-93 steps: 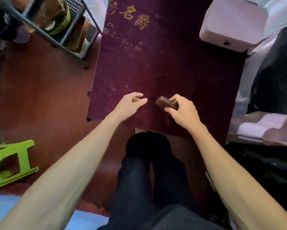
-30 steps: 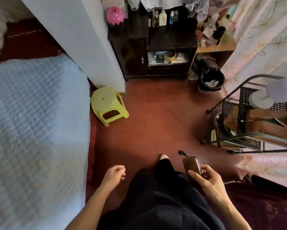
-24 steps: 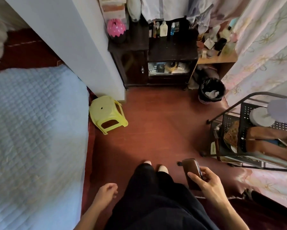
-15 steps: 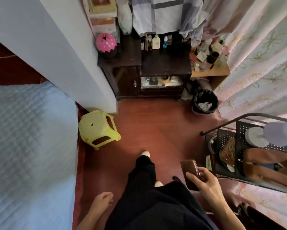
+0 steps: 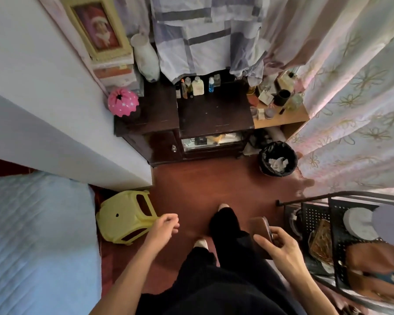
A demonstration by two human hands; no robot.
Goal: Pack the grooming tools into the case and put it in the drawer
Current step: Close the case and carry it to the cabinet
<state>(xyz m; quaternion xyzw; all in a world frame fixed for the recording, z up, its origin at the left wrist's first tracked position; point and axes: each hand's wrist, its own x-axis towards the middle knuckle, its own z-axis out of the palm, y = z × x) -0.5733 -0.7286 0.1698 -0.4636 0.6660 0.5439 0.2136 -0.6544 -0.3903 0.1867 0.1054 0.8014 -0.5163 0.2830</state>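
The right hand (image 5: pixel 280 248) has its grip curled round the brown case (image 5: pixel 258 228). The left hand (image 5: pixel 166 226) hangs loosely curled — grip empty — near the yellow stool (image 5: pixel 123 219).

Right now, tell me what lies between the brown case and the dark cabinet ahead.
Only bare red floor, as the head view shows. The right hand grips the case; the cabinet stands ahead.

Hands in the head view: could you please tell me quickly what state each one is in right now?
Left hand: open, fingers loosely curled, holding nothing.
Right hand: closed around the brown case.
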